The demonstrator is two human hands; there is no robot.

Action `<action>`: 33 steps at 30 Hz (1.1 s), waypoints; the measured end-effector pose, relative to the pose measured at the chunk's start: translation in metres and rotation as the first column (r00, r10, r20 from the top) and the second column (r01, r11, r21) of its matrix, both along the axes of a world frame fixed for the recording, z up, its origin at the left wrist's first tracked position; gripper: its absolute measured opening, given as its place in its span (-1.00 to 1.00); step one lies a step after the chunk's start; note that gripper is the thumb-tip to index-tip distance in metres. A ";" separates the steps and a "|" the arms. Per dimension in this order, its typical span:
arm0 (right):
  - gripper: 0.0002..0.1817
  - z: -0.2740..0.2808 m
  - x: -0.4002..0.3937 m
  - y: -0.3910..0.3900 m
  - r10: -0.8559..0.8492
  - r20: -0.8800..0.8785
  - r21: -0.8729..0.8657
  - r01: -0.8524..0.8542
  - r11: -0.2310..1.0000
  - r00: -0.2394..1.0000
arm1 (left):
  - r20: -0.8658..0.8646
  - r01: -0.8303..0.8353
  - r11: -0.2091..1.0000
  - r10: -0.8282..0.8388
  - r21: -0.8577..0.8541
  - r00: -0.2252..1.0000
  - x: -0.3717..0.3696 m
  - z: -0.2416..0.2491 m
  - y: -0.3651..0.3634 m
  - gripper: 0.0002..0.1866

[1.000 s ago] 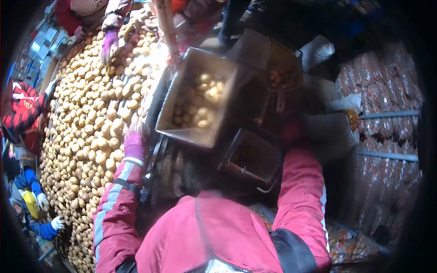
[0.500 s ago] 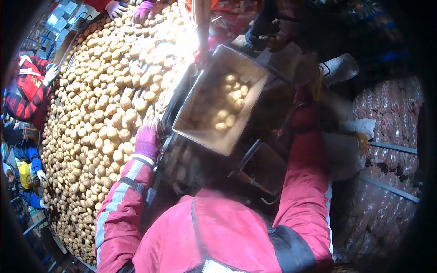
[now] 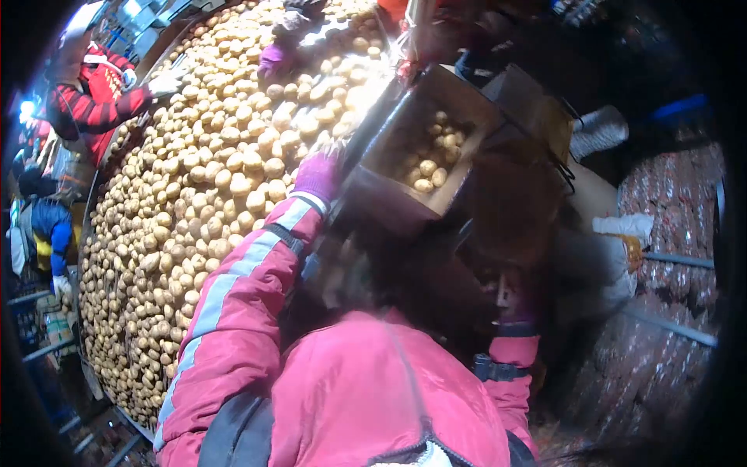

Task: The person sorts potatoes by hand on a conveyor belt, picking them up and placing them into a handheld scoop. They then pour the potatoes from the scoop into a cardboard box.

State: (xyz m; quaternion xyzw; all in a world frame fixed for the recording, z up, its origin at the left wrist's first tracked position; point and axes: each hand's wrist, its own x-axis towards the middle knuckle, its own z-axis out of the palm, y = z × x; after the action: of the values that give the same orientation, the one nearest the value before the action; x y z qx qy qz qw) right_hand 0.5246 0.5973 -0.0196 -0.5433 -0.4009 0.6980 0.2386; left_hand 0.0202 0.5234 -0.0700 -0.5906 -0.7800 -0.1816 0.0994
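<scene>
My left hand, in a purple glove, reaches over the near edge of the potato heap. Its fingers look stretched out and lie close to the potatoes, though glare washes them out. Just right of it stands an open box with several potatoes at its bottom. Down at the lower right, in deep shadow, is my right hand, also in a purple glove. It is near a dark, box-like shape; shadow and blur hide its fingers and anything in them.
A person in a red checked jacket reaches a white glove over the heap at the left. A co-worker's purple glove is at the far side. A blue-sleeved person stands lower left. Shiny packed sacks are stacked at the right.
My right hand has drawn back from the upper right toward my body. The view has turned, so the box and my left hand appear further right. A checked sleeve now reaches over the heap.
</scene>
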 end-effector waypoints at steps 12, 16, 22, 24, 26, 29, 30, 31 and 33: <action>-0.52 0.040 -0.245 -0.044 0.446 -0.508 0.064 -0.484 0.872 0.737 | 0.171 0.043 0.984 -0.013 -0.174 0.985 -0.009 -0.030 -0.010 -0.62; -0.53 -0.029 -0.135 -0.009 0.233 -0.364 -0.007 -0.252 0.968 0.902 | 0.186 0.055 0.981 -0.020 -0.187 0.982 -0.009 -0.037 -0.002 -0.56; -0.56 -0.132 0.020 0.078 -0.103 0.365 -0.162 0.172 0.972 0.925 | 0.216 0.056 0.976 -0.009 -0.209 0.976 -0.011 -0.042 0.008 -0.47; -0.56 -0.157 0.043 0.101 -0.022 0.490 -0.146 0.107 0.983 0.871 | 0.220 0.044 0.973 0.007 -0.225 0.975 -0.010 -0.042 0.008 -0.43; -0.56 -0.178 0.053 0.124 0.080 0.589 -0.155 0.015 0.988 0.804 | 0.227 0.029 0.969 0.028 -0.245 0.973 -0.010 -0.046 0.011 -0.40; -0.56 -0.206 0.053 0.148 0.229 0.664 -0.193 -0.133 0.972 0.712 | 0.249 0.015 0.967 0.051 -0.256 0.967 -0.009 -0.047 0.007 -0.35; -0.56 -0.216 0.049 0.153 0.269 0.679 -0.206 -0.174 0.963 0.683 | 0.257 0.010 0.967 0.058 -0.256 0.965 -0.009 -0.047 0.007 -0.34; -0.56 -0.227 0.045 0.161 0.312 0.692 -0.224 -0.217 0.950 0.651 | 0.265 0.007 0.967 0.063 -0.255 0.962 -0.009 -0.048 0.006 -0.32; -0.56 -0.248 0.035 0.168 0.385 0.706 -0.253 -0.296 0.921 0.594 | 0.282 0.001 0.968 0.072 -0.251 0.957 -0.009 -0.046 0.003 -0.29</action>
State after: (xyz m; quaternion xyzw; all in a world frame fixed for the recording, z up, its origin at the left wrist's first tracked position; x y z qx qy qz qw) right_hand 0.5593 0.7655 -0.2673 -0.7051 -0.5204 0.4679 -0.1139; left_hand 0.0116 0.5265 -0.1162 -0.5512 -0.8133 -0.1648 -0.0870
